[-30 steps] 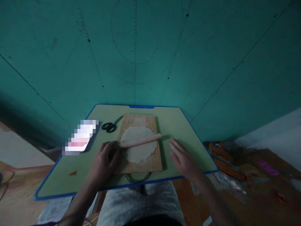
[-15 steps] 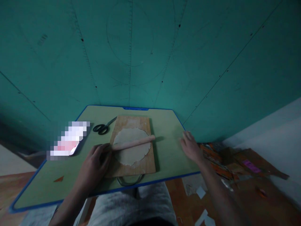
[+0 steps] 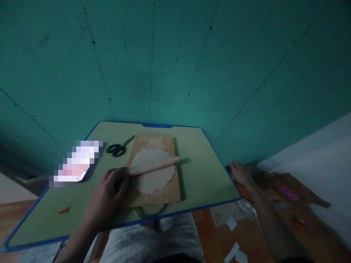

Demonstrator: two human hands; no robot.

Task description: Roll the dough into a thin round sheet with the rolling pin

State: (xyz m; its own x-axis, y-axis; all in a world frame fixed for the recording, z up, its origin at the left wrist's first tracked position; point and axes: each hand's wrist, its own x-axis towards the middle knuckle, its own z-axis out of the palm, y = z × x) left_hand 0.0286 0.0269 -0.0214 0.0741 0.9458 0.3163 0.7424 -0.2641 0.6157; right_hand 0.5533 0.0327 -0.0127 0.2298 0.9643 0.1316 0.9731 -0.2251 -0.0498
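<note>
A wooden cutting board (image 3: 166, 197) lies on the table, and on it a thin, round sheet of dough (image 3: 149, 186) with ragged edges. A pale wooden rolling pin (image 3: 153, 167) rests slantwise across the dough. Its left end is in the closed fingers of my left hand (image 3: 108, 190), beside the board. Beyond the table's right edge is my right hand (image 3: 240, 175), somewhat blurred, its fingers loosely apart and nothing visible in them. Black-handled scissors (image 3: 118, 149) lie left of the board, their blade tips against or under its edge.
The pale green folding table (image 3: 204, 175) has a blue rim and a metal handle (image 3: 150, 214) at the front. A phone-like slab (image 3: 79, 160), pixelated, lies at left near an orange scrap (image 3: 64, 210). Behind stands a green wall (image 3: 164, 84); cardboard (image 3: 298, 186) and papers litter the floor at right.
My right hand has moved right, from above the table's right side to past its edge. My left hand stays on the rolling pin's end. The view has shifted slightly.
</note>
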